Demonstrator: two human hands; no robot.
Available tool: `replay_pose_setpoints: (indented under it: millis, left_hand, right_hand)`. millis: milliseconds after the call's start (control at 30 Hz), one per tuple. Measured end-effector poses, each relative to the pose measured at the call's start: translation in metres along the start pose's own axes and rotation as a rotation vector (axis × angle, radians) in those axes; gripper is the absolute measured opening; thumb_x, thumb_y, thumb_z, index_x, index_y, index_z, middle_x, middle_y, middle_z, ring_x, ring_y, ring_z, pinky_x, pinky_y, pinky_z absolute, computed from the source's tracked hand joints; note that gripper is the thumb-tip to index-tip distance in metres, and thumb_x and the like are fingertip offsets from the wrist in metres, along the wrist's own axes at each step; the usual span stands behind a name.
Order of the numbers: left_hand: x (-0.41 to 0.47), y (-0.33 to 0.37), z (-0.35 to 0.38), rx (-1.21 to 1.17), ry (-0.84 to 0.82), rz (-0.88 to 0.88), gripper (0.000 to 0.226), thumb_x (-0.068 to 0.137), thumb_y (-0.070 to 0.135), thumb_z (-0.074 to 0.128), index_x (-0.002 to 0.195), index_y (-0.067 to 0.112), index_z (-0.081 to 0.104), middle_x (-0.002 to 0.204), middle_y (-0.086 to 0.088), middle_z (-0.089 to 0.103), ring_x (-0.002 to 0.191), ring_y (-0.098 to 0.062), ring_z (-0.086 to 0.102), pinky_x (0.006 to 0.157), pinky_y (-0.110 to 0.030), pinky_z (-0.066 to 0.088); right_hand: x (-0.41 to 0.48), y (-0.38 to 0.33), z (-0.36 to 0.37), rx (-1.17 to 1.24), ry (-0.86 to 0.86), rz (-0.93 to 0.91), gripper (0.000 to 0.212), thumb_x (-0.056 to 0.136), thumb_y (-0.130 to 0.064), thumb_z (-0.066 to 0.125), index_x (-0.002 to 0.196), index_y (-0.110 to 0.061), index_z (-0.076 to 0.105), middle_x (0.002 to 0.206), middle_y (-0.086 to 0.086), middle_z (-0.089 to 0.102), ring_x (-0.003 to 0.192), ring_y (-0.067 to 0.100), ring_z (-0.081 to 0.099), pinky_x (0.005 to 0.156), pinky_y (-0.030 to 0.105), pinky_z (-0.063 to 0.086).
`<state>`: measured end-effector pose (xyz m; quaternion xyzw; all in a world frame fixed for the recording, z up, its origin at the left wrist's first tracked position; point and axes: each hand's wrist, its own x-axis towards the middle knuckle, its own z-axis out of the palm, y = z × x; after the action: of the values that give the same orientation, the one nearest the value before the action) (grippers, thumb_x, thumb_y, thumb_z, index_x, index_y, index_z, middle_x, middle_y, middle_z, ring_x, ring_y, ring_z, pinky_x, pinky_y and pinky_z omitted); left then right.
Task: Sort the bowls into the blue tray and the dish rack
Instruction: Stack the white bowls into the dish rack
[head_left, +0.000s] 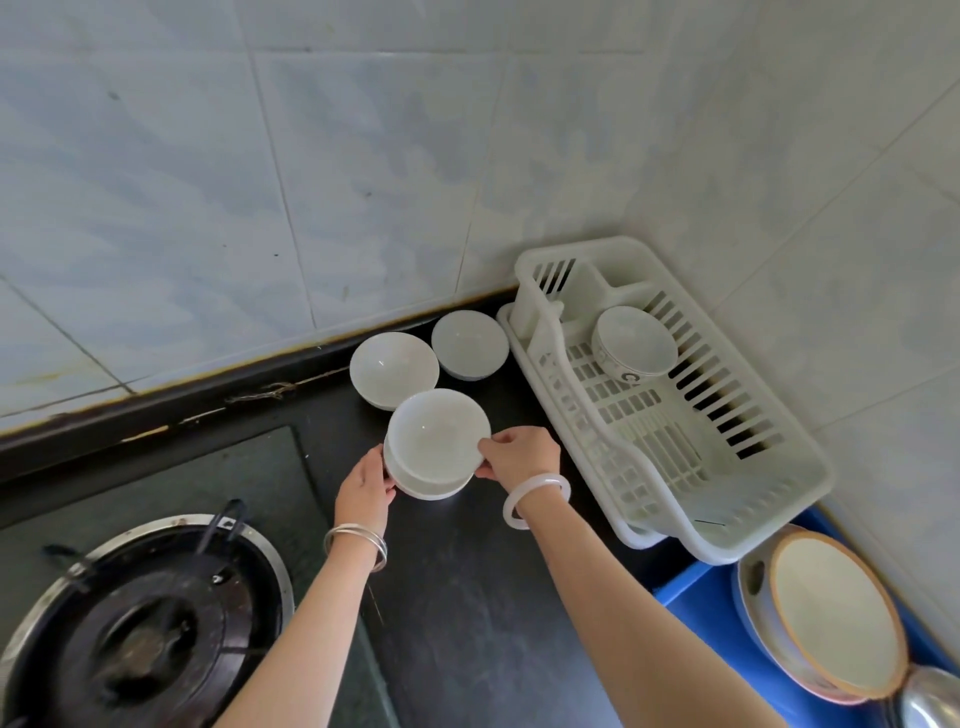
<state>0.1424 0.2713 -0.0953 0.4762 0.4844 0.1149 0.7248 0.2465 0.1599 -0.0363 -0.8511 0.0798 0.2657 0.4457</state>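
A stack of white bowls (436, 441) sits on the black counter, its top bowl tilted. My left hand (366, 486) holds the stack's left side. My right hand (519, 457) pinches the top bowl's right rim. Two more white bowls, one (392, 366) and another (467, 343), stand behind by the wall. The white dish rack (779, 467) at the right holds one patterned bowl (634, 340) on its side. The blue tray (691, 592) at the lower right carries large bowls with a brown rim (836, 613).
A gas stove burner (145, 623) fills the lower left. Tiled walls close the back and right side. A metal object (930, 701) shows at the bottom right corner. Black countertop (467, 597) lies between my arms.
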Motion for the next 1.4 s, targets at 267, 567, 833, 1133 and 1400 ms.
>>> replay_pose_setpoints:
  millis: [267,567,833,1133,1400]
  left_hand:
    - [0.004,-0.002,-0.001,0.114,-0.017,0.017,0.034,0.093,0.027,0.046,0.125,0.018,0.054,0.119,-0.005,0.06,0.112,-0.025,0.056,0.102,-0.042,0.044]
    - [0.012,0.005,0.0,0.196,-0.031,0.025,0.039,0.09,0.01,0.052,0.129,0.017,0.051,0.131,-0.009,0.056,0.119,-0.029,0.053,0.099,-0.046,0.046]
    - [0.006,0.02,-0.002,0.003,-0.163,-0.157,0.044,0.087,0.002,0.051,0.125,0.025,0.052,0.12,-0.003,0.055,0.114,-0.032,0.055,0.088,-0.046,0.05]
    - [-0.028,0.069,0.036,0.128,-0.258,0.053,0.036,0.086,0.007,0.055,0.106,0.036,0.055,0.11,0.002,0.059,0.098,-0.024,0.062,0.056,-0.025,0.056]
    - [-0.065,0.103,0.14,0.256,-0.544,0.163,0.04,0.089,0.009,0.047,0.12,0.032,0.052,0.118,-0.002,0.056,0.107,-0.025,0.058,0.06,-0.025,0.056]
  right_hand:
    - [0.002,0.004,0.009,-0.165,0.016,0.001,0.02,0.081,-0.015,0.063,0.061,-0.021,0.06,0.071,0.007,0.072,0.072,0.019,0.071,0.059,0.023,0.05]
    - [0.016,0.009,0.007,-0.118,-0.146,0.071,0.022,0.082,-0.011,0.063,0.101,-0.021,0.06,0.099,0.007,0.067,0.086,0.022,0.068,0.078,0.036,0.059]
    - [0.015,0.01,0.001,0.046,-0.333,0.092,0.055,0.084,0.009,0.056,0.134,-0.014,0.049,0.125,0.011,0.061,0.109,0.032,0.062,0.09,0.045,0.054]
    - [-0.001,-0.007,-0.064,0.253,-0.216,-0.062,0.039,0.085,-0.014,0.065,0.123,-0.013,0.058,0.109,0.007,0.067,0.093,0.024,0.067,0.076,0.034,0.058]
    - [0.011,-0.023,-0.171,0.118,0.033,-0.128,0.017,0.089,-0.04,0.055,0.098,-0.026,0.058,0.08,-0.009,0.063,0.076,0.021,0.07,0.064,0.029,0.058]
